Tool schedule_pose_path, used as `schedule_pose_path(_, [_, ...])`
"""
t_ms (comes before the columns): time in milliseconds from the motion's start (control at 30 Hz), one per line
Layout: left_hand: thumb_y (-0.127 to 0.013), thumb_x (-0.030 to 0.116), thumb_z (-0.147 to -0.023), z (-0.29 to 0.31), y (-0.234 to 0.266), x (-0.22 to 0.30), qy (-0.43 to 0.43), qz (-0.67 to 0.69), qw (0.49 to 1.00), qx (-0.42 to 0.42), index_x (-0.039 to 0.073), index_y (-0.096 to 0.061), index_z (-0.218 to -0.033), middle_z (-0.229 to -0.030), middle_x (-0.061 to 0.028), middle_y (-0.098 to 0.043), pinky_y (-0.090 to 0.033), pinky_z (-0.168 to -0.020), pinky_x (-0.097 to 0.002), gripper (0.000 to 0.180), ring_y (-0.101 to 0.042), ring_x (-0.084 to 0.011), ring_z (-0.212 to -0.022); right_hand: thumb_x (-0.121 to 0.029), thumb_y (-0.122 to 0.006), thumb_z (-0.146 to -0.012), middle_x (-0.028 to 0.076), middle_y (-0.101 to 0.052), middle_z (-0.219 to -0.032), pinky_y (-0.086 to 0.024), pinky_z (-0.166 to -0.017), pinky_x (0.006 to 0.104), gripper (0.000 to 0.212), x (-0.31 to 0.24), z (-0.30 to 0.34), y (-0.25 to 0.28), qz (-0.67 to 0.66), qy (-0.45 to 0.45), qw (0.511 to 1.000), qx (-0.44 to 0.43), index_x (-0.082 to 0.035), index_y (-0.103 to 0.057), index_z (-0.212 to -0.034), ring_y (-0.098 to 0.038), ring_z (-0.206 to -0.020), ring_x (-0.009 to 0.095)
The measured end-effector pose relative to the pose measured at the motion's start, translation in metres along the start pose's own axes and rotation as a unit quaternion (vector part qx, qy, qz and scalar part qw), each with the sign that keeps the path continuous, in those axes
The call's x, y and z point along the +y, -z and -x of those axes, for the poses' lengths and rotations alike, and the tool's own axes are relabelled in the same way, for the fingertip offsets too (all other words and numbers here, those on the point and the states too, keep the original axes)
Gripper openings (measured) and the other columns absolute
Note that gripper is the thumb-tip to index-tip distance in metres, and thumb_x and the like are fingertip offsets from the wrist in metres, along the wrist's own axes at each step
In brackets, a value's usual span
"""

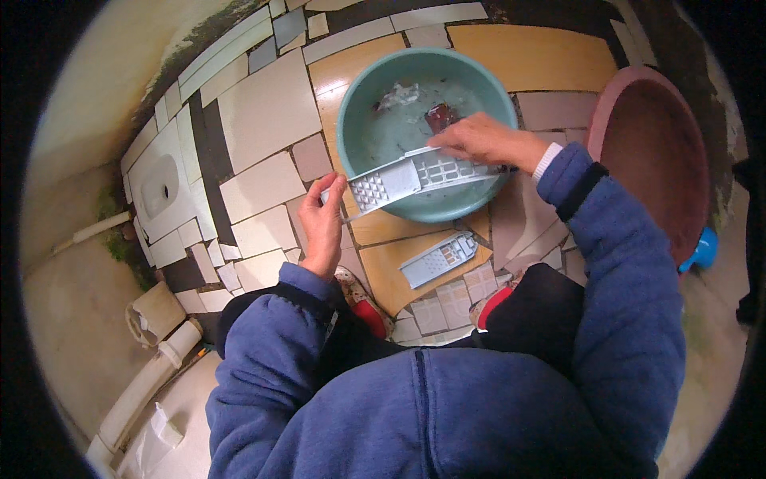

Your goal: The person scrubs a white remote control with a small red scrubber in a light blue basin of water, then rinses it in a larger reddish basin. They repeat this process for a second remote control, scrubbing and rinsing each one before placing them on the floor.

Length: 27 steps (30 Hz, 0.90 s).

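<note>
A pale grey flat grater (375, 188) with several kinds of openings lies slantwise over the near part of a teal basin (345, 132). My left hand (322, 227) pinches the grater's left end just outside the rim. My right hand (487, 142) comes in from the right, its fingers closed at the grater's far edge near the middle; their tips are partly hidden. Inside the basin, beyond the grater, lie a dark red lump (440, 117) and a crumpled clear piece (399, 96) that looks like plastic. On the floor between my feet and the basin rests a second, similar grater (437, 259).
A large reddish-brown tub (602, 112) leans at the right, with a blue plastic object (700, 251) beside it. A white squat toilet (162, 190) is set into the tiled floor at left. Pale pipes (163, 363) run along the left wall.
</note>
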State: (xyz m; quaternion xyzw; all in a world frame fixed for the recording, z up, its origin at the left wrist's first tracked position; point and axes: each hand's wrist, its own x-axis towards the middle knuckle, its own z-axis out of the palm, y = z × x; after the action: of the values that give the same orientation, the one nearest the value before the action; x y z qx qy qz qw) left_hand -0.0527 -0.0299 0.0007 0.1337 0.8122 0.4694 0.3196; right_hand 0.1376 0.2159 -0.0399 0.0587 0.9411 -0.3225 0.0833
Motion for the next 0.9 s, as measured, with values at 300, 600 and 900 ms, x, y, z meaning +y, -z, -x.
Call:
schedule_pose_path(300, [-0.059,0.032,-0.093,0.026,0.003,0.014,0.153,-0.105,0.912,-0.366,0.001,-0.066,-0.105,-0.081,-0.006,-0.069,-0.043,-0.045,-0.0222,0.033,-0.058,-0.0092,-0.06,-0.023,-0.061,-0.084,0.014,-0.064,-0.099,-0.041,-0.092,0.0456,0.027,-0.013,-0.031,0.001,0.123,-0.003,0.983,-0.134,-0.017,-0.066,-0.11,-0.058,-0.109,0.03])
schedule_pose_path(600, [-0.047,0.023,-0.099,0.032,0.0,0.001,0.285,0.075,0.904,-0.308,-0.003,-0.054,-0.114,-0.09,-0.0092,-0.065,-0.054,-0.057,-0.0258,0.03,-0.064,-0.0157,-0.077,-0.032,-0.06,-0.088,0.014,-0.063,-0.112,-0.053,-0.076,0.0397,0.032,-0.009,-0.037,-0.008,-0.067,-0.199,0.971,0.112,-0.006,-0.061,-0.107,-0.063,-0.102,0.024])
schedule_pose_path(900, [-0.049,0.025,-0.099,0.044,-0.035,-0.022,0.315,0.096,0.883,-0.333,0.0,-0.045,-0.122,-0.103,-0.0118,-0.059,-0.06,-0.068,-0.0339,0.035,-0.066,-0.0231,-0.086,-0.033,-0.056,-0.092,0.014,-0.067,-0.09,-0.053,-0.059,0.032,0.041,-0.074,-0.015,-0.114,-0.66,-0.335,0.663,0.112,0.005,-0.058,-0.109,-0.067,-0.075,0.022])
